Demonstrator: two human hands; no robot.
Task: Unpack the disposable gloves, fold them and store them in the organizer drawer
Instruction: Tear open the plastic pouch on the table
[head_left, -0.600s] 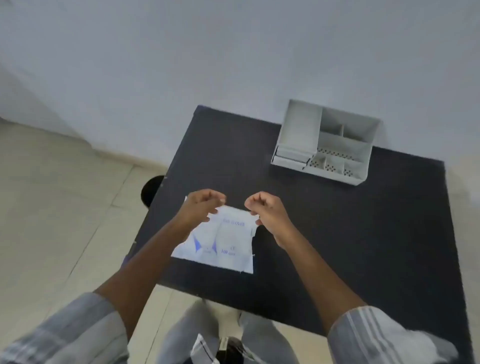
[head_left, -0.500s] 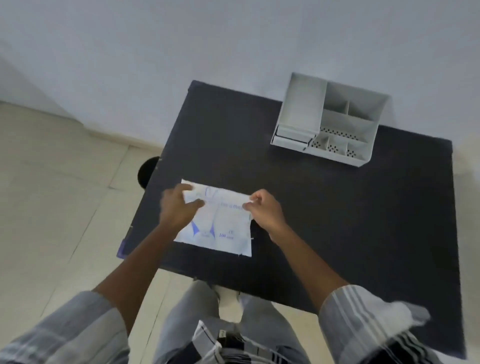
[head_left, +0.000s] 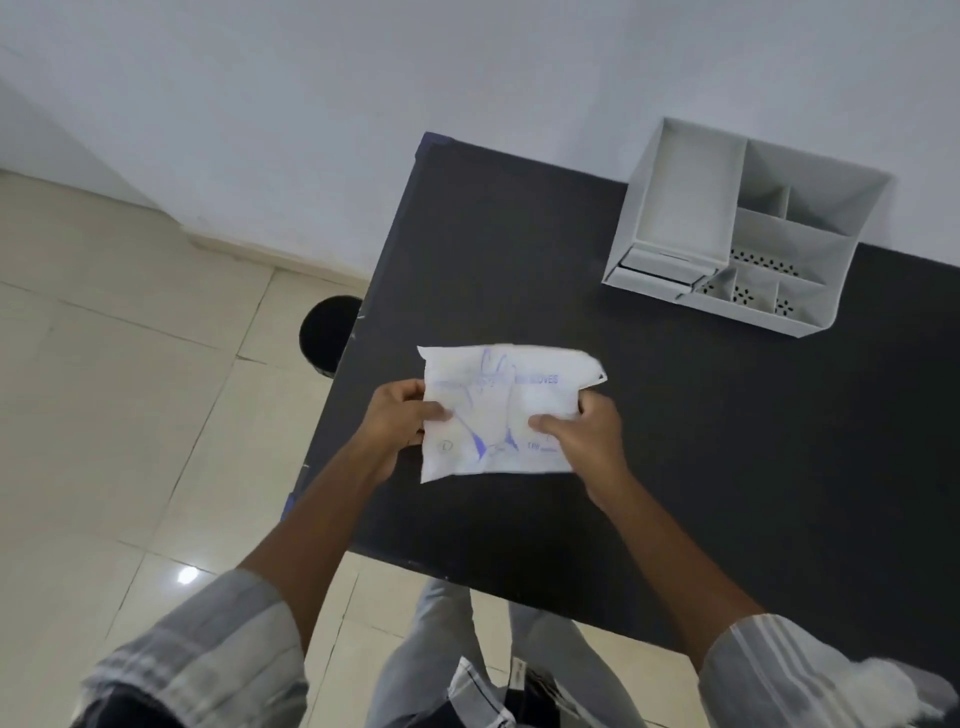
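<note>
We have the glove packet (head_left: 501, 410) held up over the black table (head_left: 727, 441), between both hands, at the table's near-left part. Left hand (head_left: 397, 421) grips the packet's left edge, thumb lying across the front face, fingers curled behind. Right hand (head_left: 584, 431) grips the packet's right side, thumb on the front, fingers wrapped round the edge. Packet is white with blue print, a hand outline and "GLOVES" readable; its top edge looks uneven near the upper right corner, cannot tell if it is torn open. Its bottom edge hangs just below both hands. Relative to the packet, the white organizer (head_left: 737, 239) sits well apart, at the table's far right by the wall (head_left: 363, 104); its drawer (head_left: 657, 270) is at its lower left front, and whether it is pulled out is unclear. A dark round object (head_left: 324, 332) sits on the tiled floor (head_left: 130, 415) just left of the table, level with the packet's top. Striped sleeves (head_left: 208, 660) show at the bottom of the view.
</note>
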